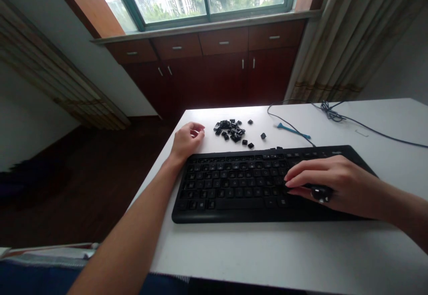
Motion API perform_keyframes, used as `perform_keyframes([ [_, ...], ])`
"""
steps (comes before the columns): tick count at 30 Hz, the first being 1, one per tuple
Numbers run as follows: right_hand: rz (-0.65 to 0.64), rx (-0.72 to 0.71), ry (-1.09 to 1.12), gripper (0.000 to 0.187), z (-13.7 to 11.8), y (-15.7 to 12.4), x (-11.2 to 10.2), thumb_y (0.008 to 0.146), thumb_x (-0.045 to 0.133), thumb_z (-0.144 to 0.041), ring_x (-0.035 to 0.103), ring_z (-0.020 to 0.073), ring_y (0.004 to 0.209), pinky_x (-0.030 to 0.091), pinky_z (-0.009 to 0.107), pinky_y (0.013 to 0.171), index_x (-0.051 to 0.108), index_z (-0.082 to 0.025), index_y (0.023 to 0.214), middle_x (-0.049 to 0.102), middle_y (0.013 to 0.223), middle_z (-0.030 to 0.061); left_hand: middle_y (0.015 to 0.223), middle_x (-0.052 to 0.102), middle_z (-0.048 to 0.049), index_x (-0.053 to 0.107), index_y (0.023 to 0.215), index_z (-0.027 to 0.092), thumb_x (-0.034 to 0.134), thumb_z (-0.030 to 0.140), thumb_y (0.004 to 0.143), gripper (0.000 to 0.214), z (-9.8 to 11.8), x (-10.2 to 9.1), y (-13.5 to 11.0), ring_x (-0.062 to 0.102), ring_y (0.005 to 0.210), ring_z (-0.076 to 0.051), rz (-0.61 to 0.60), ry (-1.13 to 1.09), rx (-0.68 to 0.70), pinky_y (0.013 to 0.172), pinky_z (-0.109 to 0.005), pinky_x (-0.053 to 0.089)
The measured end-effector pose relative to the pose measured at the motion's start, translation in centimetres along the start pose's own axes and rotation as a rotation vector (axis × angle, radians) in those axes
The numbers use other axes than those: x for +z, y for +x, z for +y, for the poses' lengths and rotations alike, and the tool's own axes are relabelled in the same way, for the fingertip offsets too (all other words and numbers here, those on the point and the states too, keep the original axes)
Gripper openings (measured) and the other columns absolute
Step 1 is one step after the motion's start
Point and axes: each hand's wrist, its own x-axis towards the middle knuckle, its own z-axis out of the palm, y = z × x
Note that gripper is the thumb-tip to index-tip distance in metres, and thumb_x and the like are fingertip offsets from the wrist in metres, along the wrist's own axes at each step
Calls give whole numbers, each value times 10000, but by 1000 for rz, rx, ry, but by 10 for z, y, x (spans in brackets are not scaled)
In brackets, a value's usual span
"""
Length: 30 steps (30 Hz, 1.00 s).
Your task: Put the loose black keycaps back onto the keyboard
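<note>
My right hand [337, 183] lies across the black plastic keyboard [234, 203], fingers curled narrowly around a small rounded black object [321, 193], its exact kind unclear. Just ahead of my relaxed, empty left hand [187, 141], fingers loosely bent, a heap of loose black keycaps [230, 130] sits on the white table [267, 250], seemingly kept within easy reach.

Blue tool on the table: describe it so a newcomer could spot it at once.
On the white table, find the black keyboard. Behind its far edge, right of the loose black keycaps, lies a slim blue tool. It is the only blue thing there, beside a thin dark cable.
</note>
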Motion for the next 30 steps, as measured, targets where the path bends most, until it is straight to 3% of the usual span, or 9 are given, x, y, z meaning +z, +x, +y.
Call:
perform_keyframes([
  [12, -103, -21, -13, 195, -1, -4, 1, 913, 627, -209, 735, 175, 837, 589, 249, 689, 726, -274, 1068, 724, 1115, 22, 920, 736, -65, 722, 988, 168, 595, 350, 809, 285, -3, 2, 0, 631, 732, -176, -30, 16, 32, 716, -278, 505],
  [30, -181, 49, 34, 113, -6, -6, 0, 928, 596, -222, 693, 123, 747, 527, 244, 646, 708, -230, 940, 692, 1107, 26, 907, 732, -47, 722, 976, 181, 601, 353, 814, 265, -10, 4, 2, 639, 739, -175, -27, 27, 61, 716, -280, 503],
])
